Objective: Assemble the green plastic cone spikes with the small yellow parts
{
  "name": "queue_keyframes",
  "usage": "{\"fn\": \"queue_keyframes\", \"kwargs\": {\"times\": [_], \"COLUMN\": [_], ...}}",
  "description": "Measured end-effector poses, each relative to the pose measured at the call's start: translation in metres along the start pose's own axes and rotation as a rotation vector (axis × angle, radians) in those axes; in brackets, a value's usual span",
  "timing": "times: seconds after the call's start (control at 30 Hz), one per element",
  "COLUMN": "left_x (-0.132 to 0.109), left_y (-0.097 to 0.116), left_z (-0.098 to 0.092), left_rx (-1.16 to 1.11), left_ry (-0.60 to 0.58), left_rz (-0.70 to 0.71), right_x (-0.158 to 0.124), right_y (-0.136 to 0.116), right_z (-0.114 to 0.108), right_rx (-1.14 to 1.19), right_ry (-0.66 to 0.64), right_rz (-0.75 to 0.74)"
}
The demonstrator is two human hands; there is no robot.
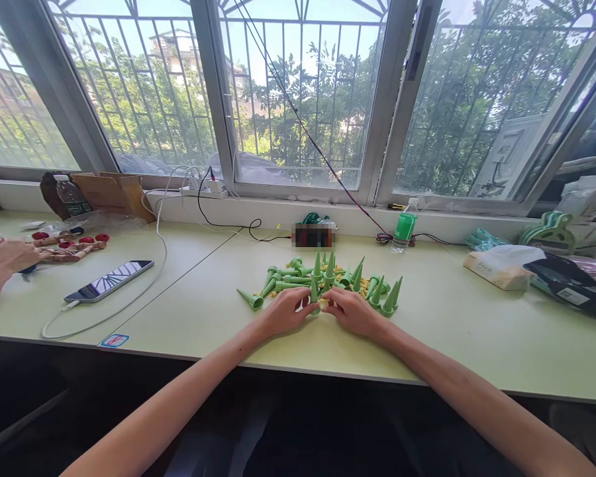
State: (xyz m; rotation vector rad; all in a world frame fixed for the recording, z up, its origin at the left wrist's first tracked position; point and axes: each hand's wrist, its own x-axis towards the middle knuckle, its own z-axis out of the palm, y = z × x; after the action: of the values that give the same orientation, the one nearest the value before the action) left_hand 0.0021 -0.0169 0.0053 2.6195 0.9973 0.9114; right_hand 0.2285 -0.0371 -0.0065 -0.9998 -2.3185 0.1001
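My left hand (284, 313) is closed on a green plastic cone spike (314, 290), which stands point up near the table's front. Close beside it, my right hand (356, 311) pinches a small yellow piece (322, 303) against the spike's lower part. Fingers partly cover the piece, so its exact shape is hidden. Just beyond both hands lies a heap of green cone spikes (283, 286), some upright and others on their sides. Small yellow pieces (364, 287) are mixed in among them. One loose spike (251, 299) lies left of my left hand.
At far left, another person's hand (10, 255) is near wooden sticks with red ends (72, 250). A phone (110, 281) on a white cable lies nearer. Behind the heap are a blurred box (312, 236) and a bottle (404, 226). A tissue pack (504, 266) lies right.
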Motion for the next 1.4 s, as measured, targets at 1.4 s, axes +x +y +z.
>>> {"fn": "queue_keyframes", "kwargs": {"times": [1.4], "left_x": [-0.0004], "left_y": [0.002], "left_z": [-0.0037], "left_rx": [-0.005], "left_ry": [-0.053], "left_rz": [0.052], "right_x": [0.0008], "right_y": [-0.0006], "right_z": [0.0006], "right_rx": [-0.018], "right_ry": [-0.02], "right_rz": [-0.011]}}
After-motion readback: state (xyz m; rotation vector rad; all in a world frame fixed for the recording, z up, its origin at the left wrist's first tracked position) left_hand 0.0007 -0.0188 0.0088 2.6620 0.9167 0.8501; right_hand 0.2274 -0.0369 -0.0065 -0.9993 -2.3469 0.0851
